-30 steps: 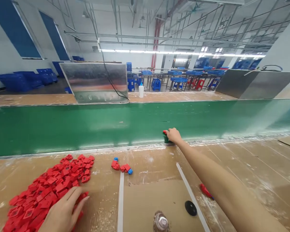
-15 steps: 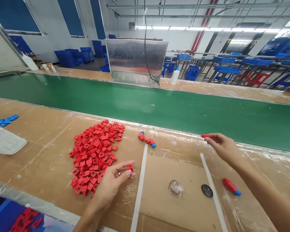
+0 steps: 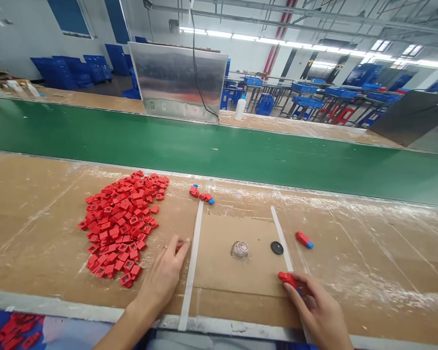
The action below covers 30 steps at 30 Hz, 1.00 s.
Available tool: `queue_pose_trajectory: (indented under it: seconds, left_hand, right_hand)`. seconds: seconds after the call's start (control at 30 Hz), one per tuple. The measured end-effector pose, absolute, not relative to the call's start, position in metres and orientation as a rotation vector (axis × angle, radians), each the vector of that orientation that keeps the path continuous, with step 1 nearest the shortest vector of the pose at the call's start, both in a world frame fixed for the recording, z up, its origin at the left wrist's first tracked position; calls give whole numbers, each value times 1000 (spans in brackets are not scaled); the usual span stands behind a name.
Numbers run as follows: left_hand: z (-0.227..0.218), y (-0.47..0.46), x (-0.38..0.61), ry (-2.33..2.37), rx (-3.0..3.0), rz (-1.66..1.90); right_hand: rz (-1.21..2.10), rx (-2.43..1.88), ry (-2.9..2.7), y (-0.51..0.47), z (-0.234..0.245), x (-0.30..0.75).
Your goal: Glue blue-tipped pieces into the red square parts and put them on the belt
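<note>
My left hand (image 3: pixel 164 270) rests low over the table, between the heap of red plastic blocks (image 3: pixel 122 223) and a white tape strip. Its thumb and fingers are pinched on a small red block (image 3: pixel 178 248), mostly hidden by the fingertips. At the lower right corner of the cardboard sheet (image 3: pixel 219 277), my right hand (image 3: pixel 319 308) grips a red plastic piece (image 3: pixel 286 278); a bit of blue shows between the fingers. A red piece with a blue end (image 3: pixel 304 239) lies beyond that hand. Two similar red-and-blue pieces (image 3: pixel 206 197) lie near the belt.
On the cardboard sit a clear, round lump (image 3: pixel 240 250) and a black disc (image 3: pixel 277 248). A green conveyor belt (image 3: pixel 241 150) runs across behind the table. Beyond it stand a metal panel (image 3: pixel 178 82) and a white bottle (image 3: pixel 240 108). More red pieces (image 3: pixel 14 333) lie in a blue bin below.
My right hand has come back from near the belt toward the table's front, still with a red piece. My left hand has turned palm down around its block. The view has swung right.
</note>
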<state>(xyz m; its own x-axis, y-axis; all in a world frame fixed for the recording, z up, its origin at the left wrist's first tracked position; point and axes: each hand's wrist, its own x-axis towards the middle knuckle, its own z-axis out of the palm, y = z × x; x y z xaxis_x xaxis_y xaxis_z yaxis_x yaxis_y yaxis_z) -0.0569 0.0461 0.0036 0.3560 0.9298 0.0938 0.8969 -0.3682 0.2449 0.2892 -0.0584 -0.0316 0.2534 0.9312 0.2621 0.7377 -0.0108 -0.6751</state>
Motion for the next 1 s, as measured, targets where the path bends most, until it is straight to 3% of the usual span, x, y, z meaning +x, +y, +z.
queue_pose_trajectory:
  seconds: [0.33, 0.57, 0.8, 1.0]
  left_hand:
    - [-17, 27, -68, 1474, 2439, 645]
    - [-15, 20, -66, 1461, 2131, 853]
    - [8, 26, -33, 1333, 1451, 964]
    - [2, 18, 13, 985, 899, 904]
  right_hand:
    - [209, -1801, -1757, -52, -16, 288]
    - [343, -1772, -1789, -34, 2, 291]
    - [315, -1590, -1938, 6, 40, 256]
    - [241, -1527, -2067, 17, 39, 242]
